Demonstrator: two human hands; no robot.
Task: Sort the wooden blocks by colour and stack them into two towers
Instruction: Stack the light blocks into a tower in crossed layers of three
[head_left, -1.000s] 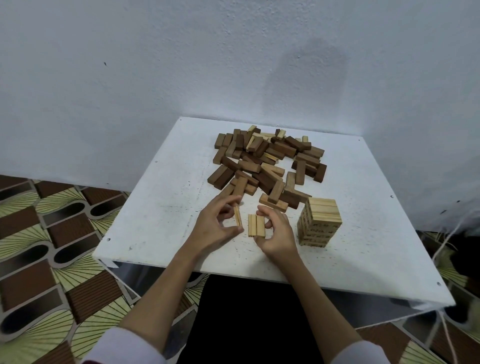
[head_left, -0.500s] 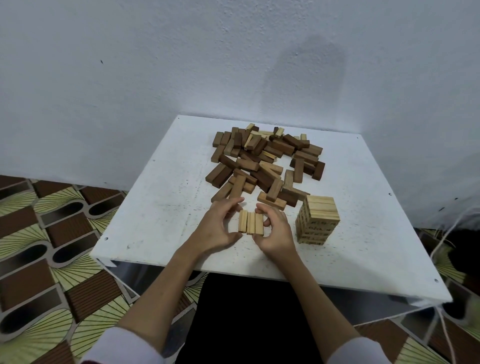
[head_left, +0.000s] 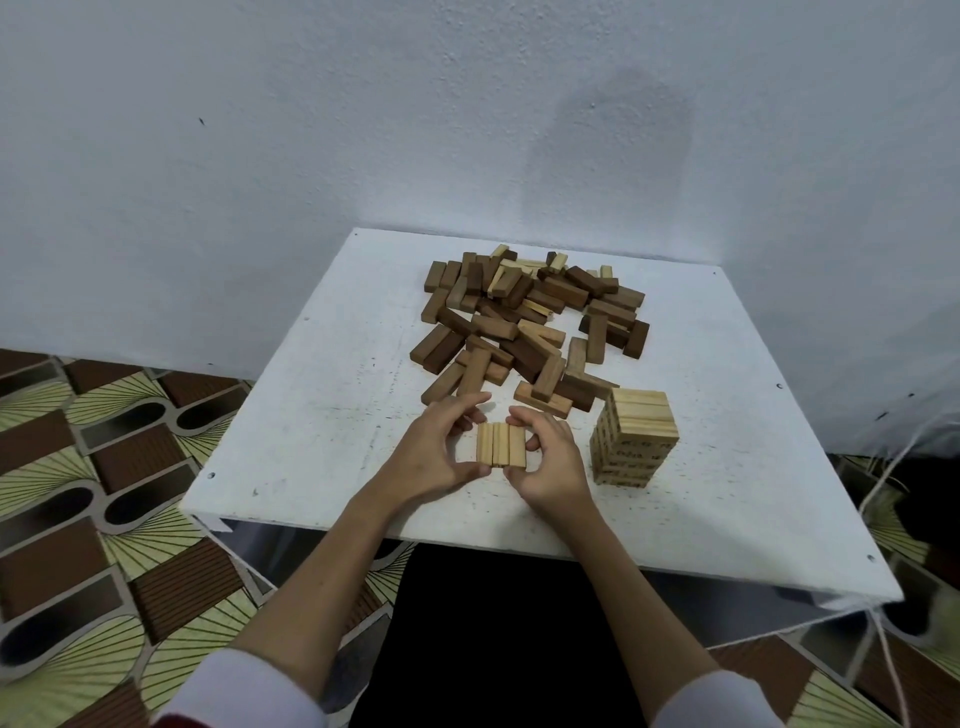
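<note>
Three light wooden blocks (head_left: 501, 444) lie side by side as one row on the white table (head_left: 322, 415), near its front edge. My left hand (head_left: 434, 449) grips the row's left side with thumb and curled fingers. My right hand (head_left: 545, 457) grips its right side the same way. A tower of light blocks (head_left: 635, 436) stands just right of my right hand. Behind my hands lies a loose pile of mostly dark brown blocks (head_left: 530, 327) with a few light ones mixed in.
The table stands against a pale wall (head_left: 363, 130). Patterned floor tiles (head_left: 78, 493) show to the left and right. White cords (head_left: 883, 473) hang past the table's right edge.
My left hand brought a third light block against the two on the table, and both hands closed in on the row, squeezing it together.
</note>
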